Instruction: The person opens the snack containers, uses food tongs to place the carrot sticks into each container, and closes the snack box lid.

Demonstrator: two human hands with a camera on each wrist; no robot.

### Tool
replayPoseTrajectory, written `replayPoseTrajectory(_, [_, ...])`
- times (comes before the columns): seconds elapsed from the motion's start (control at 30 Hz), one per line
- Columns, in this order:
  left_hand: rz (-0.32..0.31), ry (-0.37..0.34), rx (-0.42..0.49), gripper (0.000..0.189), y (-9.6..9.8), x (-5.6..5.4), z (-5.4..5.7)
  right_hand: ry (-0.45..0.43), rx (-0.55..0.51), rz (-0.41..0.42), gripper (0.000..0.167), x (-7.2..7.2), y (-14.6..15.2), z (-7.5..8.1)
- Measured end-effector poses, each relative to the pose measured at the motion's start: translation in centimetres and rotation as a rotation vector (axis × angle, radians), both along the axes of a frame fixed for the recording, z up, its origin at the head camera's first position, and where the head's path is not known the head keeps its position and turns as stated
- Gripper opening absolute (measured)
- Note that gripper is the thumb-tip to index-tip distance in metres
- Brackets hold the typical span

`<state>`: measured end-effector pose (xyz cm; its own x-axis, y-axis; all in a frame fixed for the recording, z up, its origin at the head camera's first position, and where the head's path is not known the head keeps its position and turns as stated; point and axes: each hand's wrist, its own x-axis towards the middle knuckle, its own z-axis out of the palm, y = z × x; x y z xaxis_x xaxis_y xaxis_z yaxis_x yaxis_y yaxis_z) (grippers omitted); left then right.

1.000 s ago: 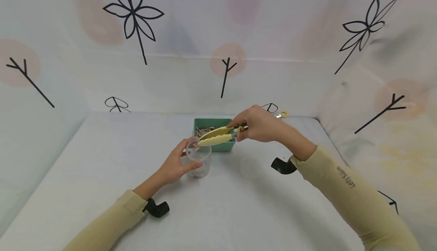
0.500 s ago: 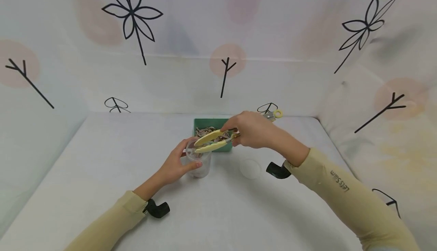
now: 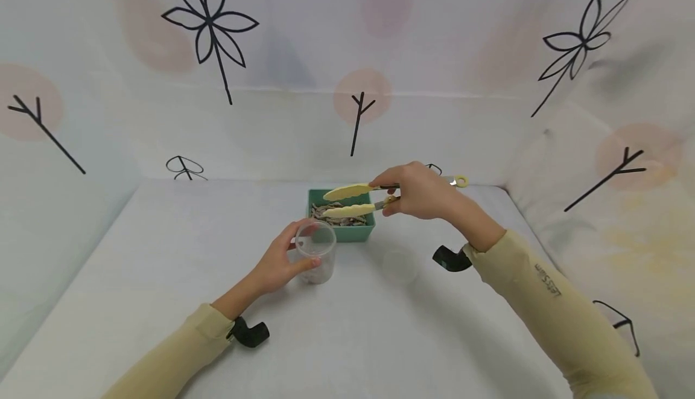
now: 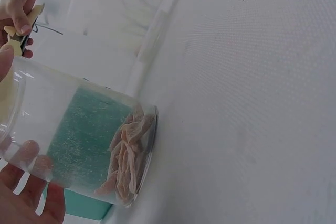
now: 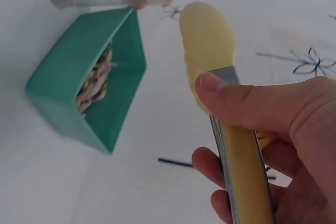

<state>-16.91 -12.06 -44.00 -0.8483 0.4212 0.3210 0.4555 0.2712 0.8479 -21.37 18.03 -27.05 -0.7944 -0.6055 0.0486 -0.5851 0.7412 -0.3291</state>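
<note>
My left hand [image 3: 279,263] holds a clear plastic jar [image 3: 319,260] upright on the white table, fingers and thumb round its side. Pale brown dried strips [image 4: 127,156] lie at the jar's bottom in the left wrist view. With my right hand [image 3: 420,191] I grip yellow-tipped tongs [image 3: 353,210] by their metal arms. The tongs' tips stand apart with nothing between them, over a green box [image 3: 353,233] behind the jar. More of the brown strips [image 5: 97,85] lie inside that box, well below its rim in the right wrist view.
A clear round lid [image 3: 400,266] lies flat on the white tablecloth [image 3: 347,338], right of the jar. Behind the table hangs a pale cloth backdrop [image 3: 271,127] with black flower and twig drawings; it also runs along both sides.
The tongs have left the jar's mouth, moving back and right over the green box. The strip seen at their tips a second ago is gone from them. My left hand stays on the jar.
</note>
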Motion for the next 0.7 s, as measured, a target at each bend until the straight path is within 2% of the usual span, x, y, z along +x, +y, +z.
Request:
replayPoseTrajectory(0.2, [-0.005,-0.014,0.011,0.07,0.1,0.0,-0.1,-0.027,0.062,-0.099,0.056,-1.3,0.8,-1.2])
replayPoseTrajectory(0.43, [0.008,-0.036,-0.008,0.073,0.4,0.2,0.2,-0.041,0.202,-0.135,0.059,-2.8,0.7,-2.5])
replayPoseTrajectory(0.7, [0.0,-0.04,0.001,0.066,0.7,1.9,3.3,-0.042,0.396,-0.132,0.06,-3.8,-0.8,-3.0])
